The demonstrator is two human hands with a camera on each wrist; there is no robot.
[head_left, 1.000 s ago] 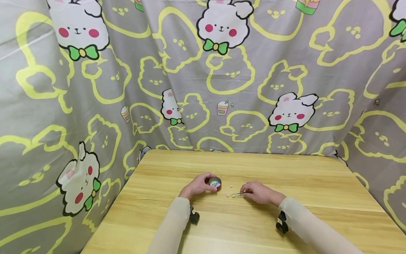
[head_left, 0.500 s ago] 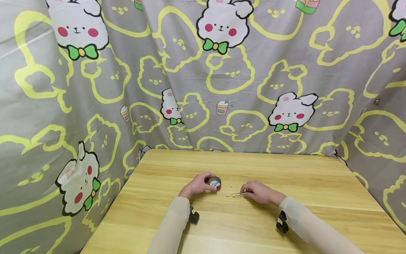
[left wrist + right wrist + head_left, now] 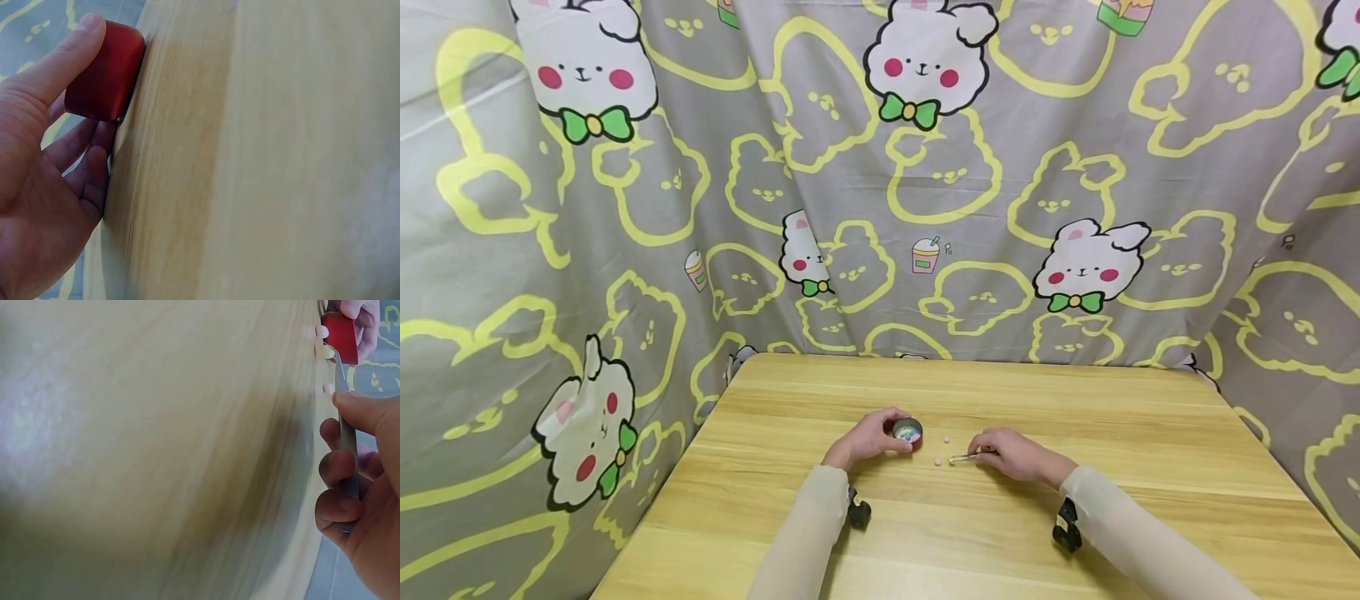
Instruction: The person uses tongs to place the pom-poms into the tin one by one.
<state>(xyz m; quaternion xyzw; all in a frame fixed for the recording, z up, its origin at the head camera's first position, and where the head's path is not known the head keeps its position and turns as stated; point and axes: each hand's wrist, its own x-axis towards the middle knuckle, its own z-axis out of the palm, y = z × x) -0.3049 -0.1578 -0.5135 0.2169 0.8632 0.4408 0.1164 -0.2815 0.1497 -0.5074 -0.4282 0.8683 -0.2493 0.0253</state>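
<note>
My left hand (image 3: 868, 437) holds a small round tin (image 3: 908, 430) by its side, thumb and fingers around it. Small colourful pieces show inside its open top, and in the left wrist view its red outer wall (image 3: 106, 72) rests at the wooden surface. With curled fingers and thumb, my right hand (image 3: 1017, 455) grips metal tweezers (image 3: 347, 447). Their tips meet a small yellow ball (image 3: 329, 352) on the table; whether they pinch it I cannot tell. Two pink balls lie close by, a farther pink ball (image 3: 946, 439) and a nearer pink ball (image 3: 937, 462).
The wooden table (image 3: 925, 533) reaches back to a grey curtain (image 3: 850, 167) printed with cartoon animals, which also hangs at both sides. Dark wrist cameras sit on the left sleeve (image 3: 808, 517) and the right sleeve (image 3: 1127, 525).
The tweezer arms look closer together at the yellow ball than a second ago. Both hands, the tin and the pink balls stay practically where they were.
</note>
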